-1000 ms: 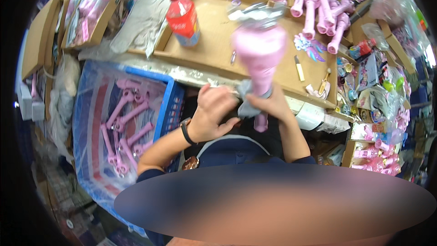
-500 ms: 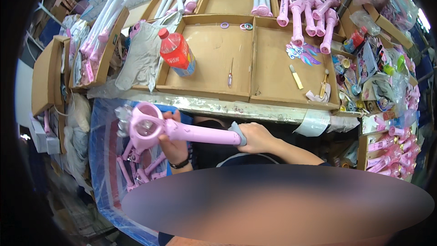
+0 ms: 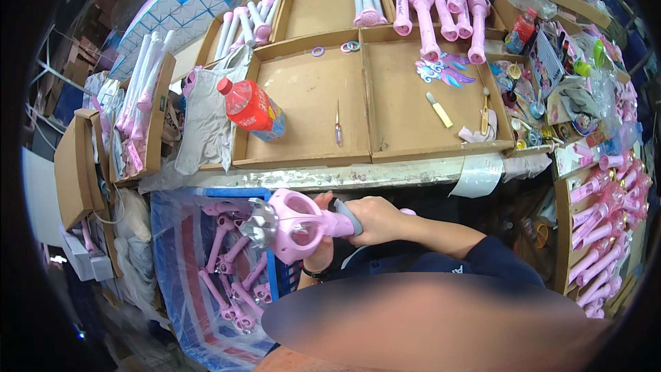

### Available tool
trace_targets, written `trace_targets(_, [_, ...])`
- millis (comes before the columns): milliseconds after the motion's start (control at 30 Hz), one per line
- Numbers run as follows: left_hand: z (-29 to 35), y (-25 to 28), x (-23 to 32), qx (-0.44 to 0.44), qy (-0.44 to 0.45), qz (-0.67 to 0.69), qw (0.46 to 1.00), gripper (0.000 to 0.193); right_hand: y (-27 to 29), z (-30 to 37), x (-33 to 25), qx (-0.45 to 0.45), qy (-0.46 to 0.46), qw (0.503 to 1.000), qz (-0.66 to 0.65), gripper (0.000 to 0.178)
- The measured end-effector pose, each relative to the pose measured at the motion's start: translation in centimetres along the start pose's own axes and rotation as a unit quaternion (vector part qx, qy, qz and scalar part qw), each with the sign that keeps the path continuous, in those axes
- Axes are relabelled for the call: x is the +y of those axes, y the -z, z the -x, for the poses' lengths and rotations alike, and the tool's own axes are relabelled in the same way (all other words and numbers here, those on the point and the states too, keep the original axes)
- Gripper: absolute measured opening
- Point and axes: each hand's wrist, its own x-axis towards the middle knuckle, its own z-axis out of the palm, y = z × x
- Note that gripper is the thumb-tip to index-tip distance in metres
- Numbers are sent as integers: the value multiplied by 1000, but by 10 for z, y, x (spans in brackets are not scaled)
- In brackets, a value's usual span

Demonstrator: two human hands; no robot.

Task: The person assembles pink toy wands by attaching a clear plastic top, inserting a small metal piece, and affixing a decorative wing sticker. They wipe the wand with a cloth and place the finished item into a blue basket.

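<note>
My right hand [image 3: 375, 220] is closed round the handle of a pink toy wand [image 3: 299, 218], close behind its ring-shaped head. A strip of grey cloth [image 3: 349, 216] is wrapped on the handle at that hand's front edge. The wand's silvery crown-like tip [image 3: 261, 224] points left. Beneath and behind the head, my left hand [image 3: 319, 257] supports the wand, its fingers partly hidden by it. Beyond my right hand, the pink end of the handle shows. Several similar pink wands [image 3: 235, 256] lie in the plastic-lined bin below left.
Shallow cardboard trays [image 3: 303, 158] cover the bench, with a red-capped bottle [image 3: 252, 111], a screwdriver [image 3: 338, 131] and a yellow-and-white stick [image 3: 439, 110]. Pink handles [image 3: 425, 21] pile up at the back. The blue-edged bin [image 3: 279, 277] stands left; wrapped pink wands [image 3: 606, 200] fill a box at right.
My right hand and the cloth have slid along the handle toward the wand's head, exposing the far end. The wand has shifted right in view and turned its crown nearer.
</note>
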Motion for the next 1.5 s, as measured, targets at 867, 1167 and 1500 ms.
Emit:
trace_targets(867, [1, -5, 0, -8, 67, -6, 998, 93, -1, -1, -7, -46, -33, 998, -40, 41])
trace_targets(1167, [0, -10, 1, -7, 53, -39, 998, 78, -3, 0, -5, -38, -42, 998, -41, 45])
trace_targets(1500, [-3, -5, 1, -27, 94, -51, 994, 86, 3, -2, -8, -44, -37, 998, -29, 38])
